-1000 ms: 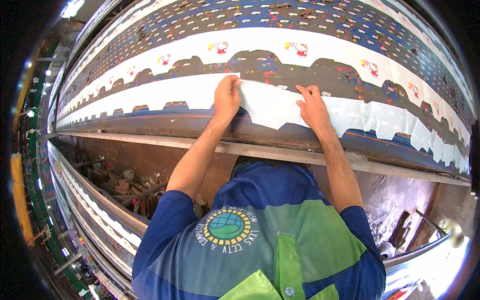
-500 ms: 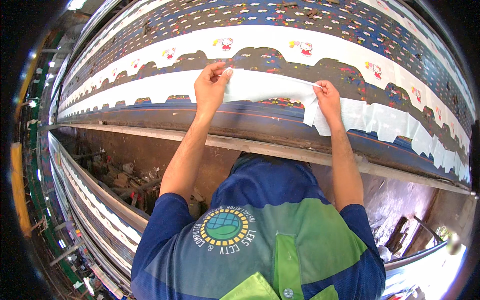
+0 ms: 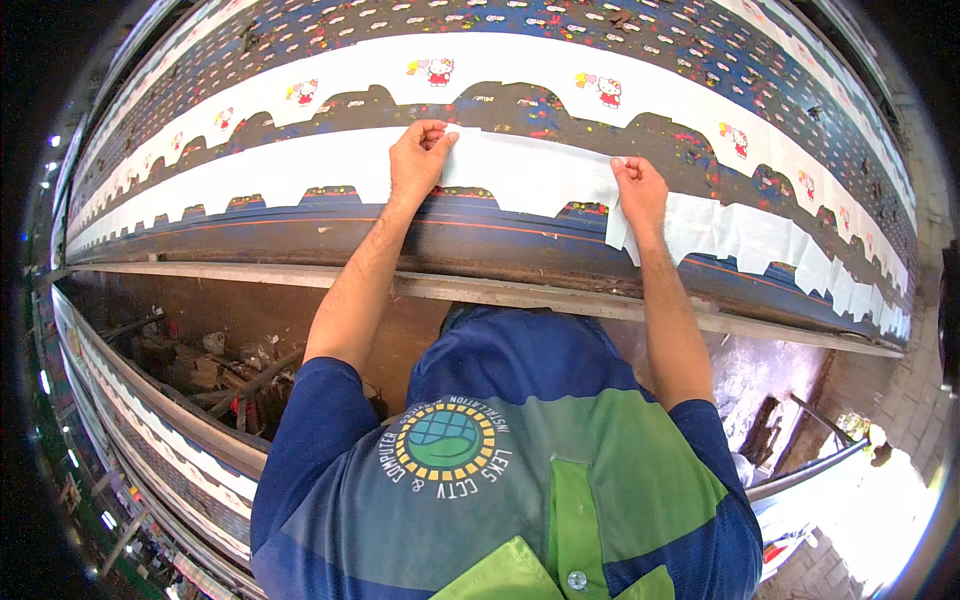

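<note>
A long white fabric strip point(image 3: 540, 175) with a notched near edge runs along the near side of a long printing table point(image 3: 500, 240). My left hand point(image 3: 418, 165) is closed on the strip's far edge, thumb and fingers pinched together. My right hand point(image 3: 640, 190) pinches the same edge farther to the right. Between the two hands the strip lies smooth and nearly flat. Right of my right hand, the strip's loose part point(image 3: 740, 235) is wrinkled and overlaps in folds. Beyond it lies another white strip point(image 3: 520, 75) printed with red cartoon figures.
The dark tabletop is covered with small car prints point(image 3: 350, 60) and coloured specks. A pale rail point(image 3: 480, 293) runs along its near side. Wood scraps and debris point(image 3: 240, 375) lie below on the left. A second table with white strips point(image 3: 150, 430) stands at lower left.
The stretch of strip between my hands was lifted and bowed; now it lies flatter on the table. My right hand has shifted slightly left. The whole view has turned a little.
</note>
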Action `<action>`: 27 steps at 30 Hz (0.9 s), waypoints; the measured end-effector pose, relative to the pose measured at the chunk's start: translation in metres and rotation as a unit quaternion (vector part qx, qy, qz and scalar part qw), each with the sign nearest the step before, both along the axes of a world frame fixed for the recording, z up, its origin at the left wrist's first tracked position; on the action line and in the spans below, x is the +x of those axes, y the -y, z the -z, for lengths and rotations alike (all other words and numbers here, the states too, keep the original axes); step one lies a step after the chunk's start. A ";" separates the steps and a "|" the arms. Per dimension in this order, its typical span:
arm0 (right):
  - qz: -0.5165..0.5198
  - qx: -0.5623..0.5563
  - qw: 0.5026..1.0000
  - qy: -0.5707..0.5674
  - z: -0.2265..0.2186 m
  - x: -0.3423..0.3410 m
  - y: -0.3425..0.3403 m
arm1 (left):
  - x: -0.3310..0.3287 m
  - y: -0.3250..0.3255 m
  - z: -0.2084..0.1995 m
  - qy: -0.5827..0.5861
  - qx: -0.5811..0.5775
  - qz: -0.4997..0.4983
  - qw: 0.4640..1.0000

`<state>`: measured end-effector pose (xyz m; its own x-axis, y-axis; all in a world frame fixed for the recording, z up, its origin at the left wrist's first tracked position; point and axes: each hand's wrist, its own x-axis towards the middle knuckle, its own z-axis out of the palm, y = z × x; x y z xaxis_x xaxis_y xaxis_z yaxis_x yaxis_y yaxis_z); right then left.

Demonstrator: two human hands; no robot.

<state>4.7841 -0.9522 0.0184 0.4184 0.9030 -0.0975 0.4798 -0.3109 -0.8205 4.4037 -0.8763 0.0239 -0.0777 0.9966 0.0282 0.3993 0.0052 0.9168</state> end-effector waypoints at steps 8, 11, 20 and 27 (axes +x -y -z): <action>0.016 -0.011 0.998 0.067 -0.012 -0.010 0.000 | 0.001 0.006 -0.007 -0.092 0.071 0.030 0.993; 0.031 -0.029 0.997 0.071 -0.014 -0.015 0.000 | 0.000 0.021 -0.001 -0.182 0.199 0.135 0.953; 0.033 -0.030 0.996 0.081 -0.023 -0.017 -0.002 | 0.047 0.031 0.004 -0.484 0.171 0.246 0.822; -0.004 -0.050 0.991 -0.127 -0.017 0.021 -0.006 | 0.169 0.076 -0.005 -0.400 0.193 0.337 0.830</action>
